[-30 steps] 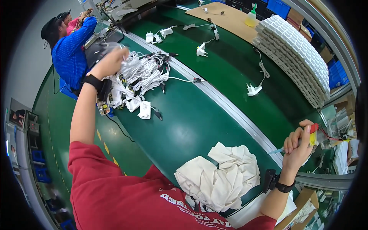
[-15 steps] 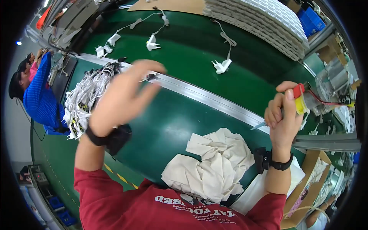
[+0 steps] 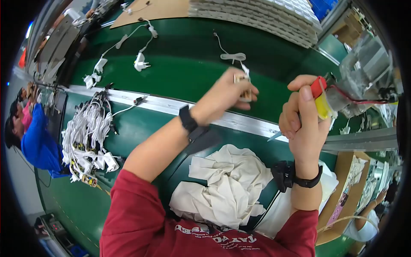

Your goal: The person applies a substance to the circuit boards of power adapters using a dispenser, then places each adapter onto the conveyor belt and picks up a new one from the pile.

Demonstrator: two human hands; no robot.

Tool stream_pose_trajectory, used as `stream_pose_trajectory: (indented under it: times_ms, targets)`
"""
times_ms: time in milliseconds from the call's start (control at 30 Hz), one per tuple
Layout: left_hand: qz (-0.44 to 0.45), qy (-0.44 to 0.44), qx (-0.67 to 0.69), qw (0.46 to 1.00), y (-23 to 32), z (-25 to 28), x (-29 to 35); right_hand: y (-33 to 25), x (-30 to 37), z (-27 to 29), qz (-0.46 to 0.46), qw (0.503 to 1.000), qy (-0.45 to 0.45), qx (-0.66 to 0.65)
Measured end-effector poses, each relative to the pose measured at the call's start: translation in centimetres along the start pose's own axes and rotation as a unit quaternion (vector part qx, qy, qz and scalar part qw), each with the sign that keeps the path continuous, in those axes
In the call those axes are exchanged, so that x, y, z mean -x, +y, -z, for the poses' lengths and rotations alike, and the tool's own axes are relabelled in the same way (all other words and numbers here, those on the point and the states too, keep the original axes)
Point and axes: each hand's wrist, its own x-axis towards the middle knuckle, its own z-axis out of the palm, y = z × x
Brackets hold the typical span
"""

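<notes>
My left hand [image 3: 224, 95] reaches over the metal strip to the far green surface. Its fingers are closed on a white plug adapter [image 3: 242, 78], partly hidden by the fingers; a white cable [image 3: 233, 56] runs up from it. My right hand [image 3: 305, 118] is raised at the right, curled round a tool with a thin blue pointed end [image 3: 275, 136]. Against the thumb and forefinger of that hand lies a red and yellow piece [image 3: 319, 88]; whether it belongs to the tool I cannot tell. A crumpled off-white cloth [image 3: 227, 184] lies in front of me, between my forearms.
A heap of white cables with plugs [image 3: 87, 128] sits at the left. More corded adapters [image 3: 140, 63] lie on the far surface. Stacked white trays [image 3: 257, 19] stand at the back. To the right are a grey metal rail [image 3: 364, 139] and a cardboard box [image 3: 357, 171]. Other people work at both sides.
My left hand has moved right from beside the cable heap to the far adapter and closed on it. My right hand still grips the tool. The view has shifted slightly.
</notes>
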Motion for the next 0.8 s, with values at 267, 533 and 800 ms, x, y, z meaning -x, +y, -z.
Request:
stream_pose_trajectory:
  times_ms: [267, 533, 800]
  targets:
    - [0.105, -0.224, 0.179, 0.952, -6.7, -2.2, 6.6, 0.6, -0.7, -0.2, 0.047, 0.999, -0.004, 0.018]
    - [0.052, -0.279, 0.225, 0.932, -7.7, -1.9, 6.5, 2.1, -0.7, -0.3, 0.032, 0.999, -0.032, 0.006]
    - [0.052, -0.282, 0.234, 0.929, -7.7, -1.9, 6.6, 2.0, -0.7, -0.3, 0.026, 0.999, -0.031, 0.020]
